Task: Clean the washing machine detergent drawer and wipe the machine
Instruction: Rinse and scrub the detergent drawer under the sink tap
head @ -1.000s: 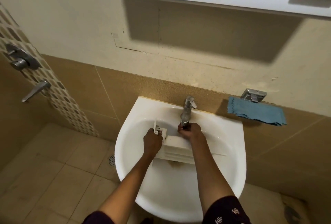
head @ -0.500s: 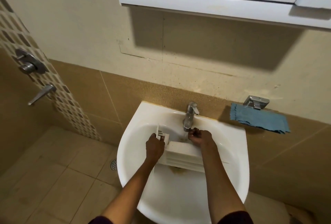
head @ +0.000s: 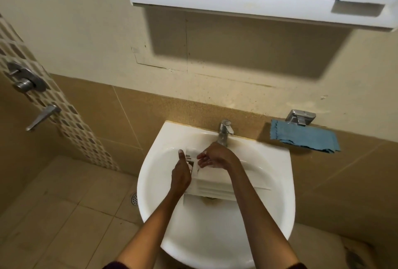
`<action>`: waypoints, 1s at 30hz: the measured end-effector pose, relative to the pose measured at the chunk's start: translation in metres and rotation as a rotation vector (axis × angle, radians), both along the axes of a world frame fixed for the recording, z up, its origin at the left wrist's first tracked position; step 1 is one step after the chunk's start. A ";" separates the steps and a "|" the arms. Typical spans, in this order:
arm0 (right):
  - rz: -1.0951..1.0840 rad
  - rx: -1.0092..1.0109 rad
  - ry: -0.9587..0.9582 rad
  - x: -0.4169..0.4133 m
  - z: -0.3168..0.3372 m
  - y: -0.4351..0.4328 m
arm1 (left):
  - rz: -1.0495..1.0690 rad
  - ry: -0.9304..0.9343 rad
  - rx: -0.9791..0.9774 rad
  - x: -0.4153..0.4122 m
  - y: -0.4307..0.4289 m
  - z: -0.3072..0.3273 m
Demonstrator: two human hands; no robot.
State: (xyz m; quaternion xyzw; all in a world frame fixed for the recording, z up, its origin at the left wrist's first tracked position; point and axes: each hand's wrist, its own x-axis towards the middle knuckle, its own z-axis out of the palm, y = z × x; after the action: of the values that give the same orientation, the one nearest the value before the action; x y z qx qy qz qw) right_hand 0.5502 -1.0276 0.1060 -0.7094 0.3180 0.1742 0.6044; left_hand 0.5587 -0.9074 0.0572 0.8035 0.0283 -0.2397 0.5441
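White detergent drawer [head: 215,182] lies across sink [head: 277,182] bowl, lower centre of frame, below tap [head: 225,132]. L hand [head: 182,175] grips its left end, thumb up. R hand [head: 215,157] rests on top, fingers loosely straight, holding nothing. Blue cloth [head: 301,138] hangs at right.

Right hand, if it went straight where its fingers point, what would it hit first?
Probably the raised end of the detergent drawer, just left of the right hand, with the left hand gripping it beyond; depth is unclear.

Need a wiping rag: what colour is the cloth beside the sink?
The cloth is blue, clearest in the head view.
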 end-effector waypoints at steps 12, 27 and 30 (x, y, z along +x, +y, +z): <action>0.351 -0.536 -0.001 0.005 -0.035 0.008 | -0.009 -0.046 0.040 0.002 0.000 -0.008; -0.289 -0.631 -0.385 0.007 -0.059 0.025 | -0.018 -0.090 0.039 0.001 0.000 -0.009; -0.800 -0.640 -0.720 -0.015 -0.058 0.023 | -0.040 -0.107 0.062 0.002 0.001 -0.011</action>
State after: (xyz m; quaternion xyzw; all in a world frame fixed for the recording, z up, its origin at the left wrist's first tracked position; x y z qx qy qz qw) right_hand 0.5349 -1.0048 0.0478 -0.6954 0.3716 -0.4195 0.4498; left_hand 0.5608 -0.9060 0.0461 0.8321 -0.0092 -0.2063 0.5148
